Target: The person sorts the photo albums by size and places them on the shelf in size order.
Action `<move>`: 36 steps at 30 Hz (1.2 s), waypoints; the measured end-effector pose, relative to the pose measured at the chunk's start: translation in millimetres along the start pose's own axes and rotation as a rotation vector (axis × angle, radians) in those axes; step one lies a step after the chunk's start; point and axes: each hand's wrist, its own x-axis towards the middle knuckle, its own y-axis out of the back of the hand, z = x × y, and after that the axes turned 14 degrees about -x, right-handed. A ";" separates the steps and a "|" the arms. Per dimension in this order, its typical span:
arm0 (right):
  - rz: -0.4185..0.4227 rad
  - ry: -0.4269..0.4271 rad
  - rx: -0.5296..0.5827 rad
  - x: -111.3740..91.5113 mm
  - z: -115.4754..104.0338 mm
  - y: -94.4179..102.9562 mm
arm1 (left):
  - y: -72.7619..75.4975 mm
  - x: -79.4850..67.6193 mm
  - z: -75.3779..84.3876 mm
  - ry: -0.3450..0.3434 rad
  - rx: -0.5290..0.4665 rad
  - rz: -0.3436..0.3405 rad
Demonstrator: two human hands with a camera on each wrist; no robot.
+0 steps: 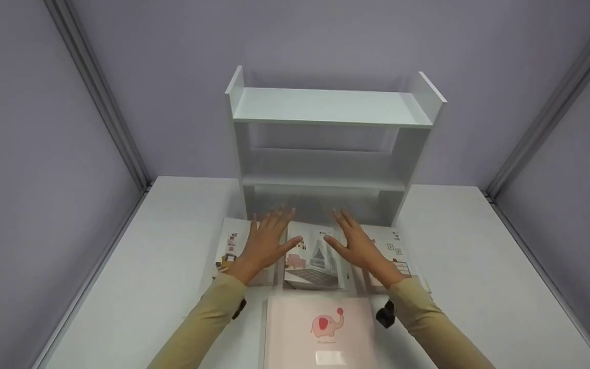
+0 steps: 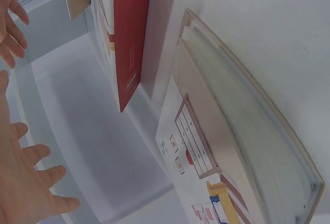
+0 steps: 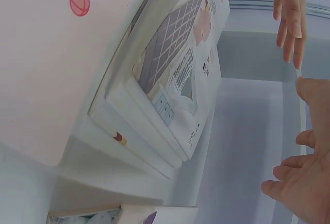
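My left hand (image 1: pixel 265 245) hovers over the left book (image 1: pixel 229 243), fingers spread and pointing toward the shelf. Mirroring it, my right hand (image 1: pixel 359 247) hangs above the right book (image 1: pixel 395 251) with straight fingers. Neither hand holds anything. Between them lies the middle book (image 1: pixel 310 271), its cover printed with a pink sofa and a grid floor. In the right wrist view the middle book (image 3: pixel 178 74) tops a stack of several. Thick pages show along the edge of another book (image 2: pixel 242 115) in the left wrist view. Nearest me lies a pink elephant-printed book (image 1: pixel 295 328).
A white shelf (image 1: pixel 325 106) with upright side panels stands behind the books, against the back wall. The white table (image 1: pixel 459 266) extends on both sides, bounded by grey-framed wall panels (image 1: pixel 561 97). Dark wrist devices (image 1: pixel 386 313) hang under my sleeves.
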 end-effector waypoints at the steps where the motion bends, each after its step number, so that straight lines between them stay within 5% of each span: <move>1: 0.004 -0.003 0.011 -0.2 -0.4 -0.7 | 0.1 -0.6 -0.5 0.002 -0.002 0.001; 12: 0.045 0.046 0.062 -2.3 -9.5 -8.2 | 1.1 -9.8 -9.4 0.016 -0.102 0.044; 36: 0.003 0.017 0.167 -2.3 -25.3 -23.5 | -1.8 -24.6 -24.5 0.008 -0.103 0.117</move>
